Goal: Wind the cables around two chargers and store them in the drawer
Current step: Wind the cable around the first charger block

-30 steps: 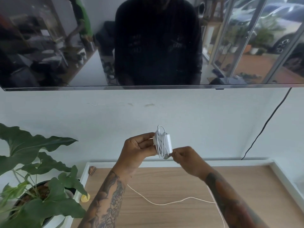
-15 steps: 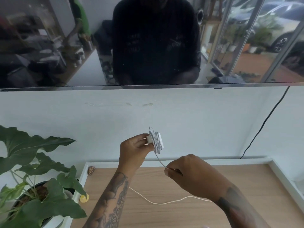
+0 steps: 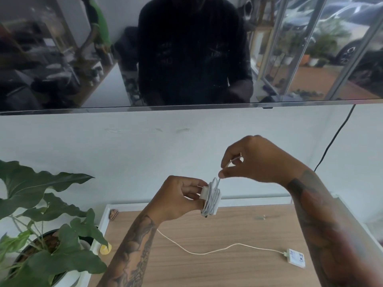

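Winding nears its end on the first charger [image 3: 210, 198], pinched in the left hand [image 3: 178, 198] above the table [image 3: 228, 266] — the right hand [image 3: 251, 160] pinches its cable tail [image 3: 224, 167]. Next, likely: tuck that end. A second charger [image 3: 295, 261] lies unwound on the table.

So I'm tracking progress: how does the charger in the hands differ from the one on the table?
The held charger is gripped in the air by the left hand and wrapped in cable; the right hand pinches its cable end. The table charger lies flat, cable trailing loose. Both are white.
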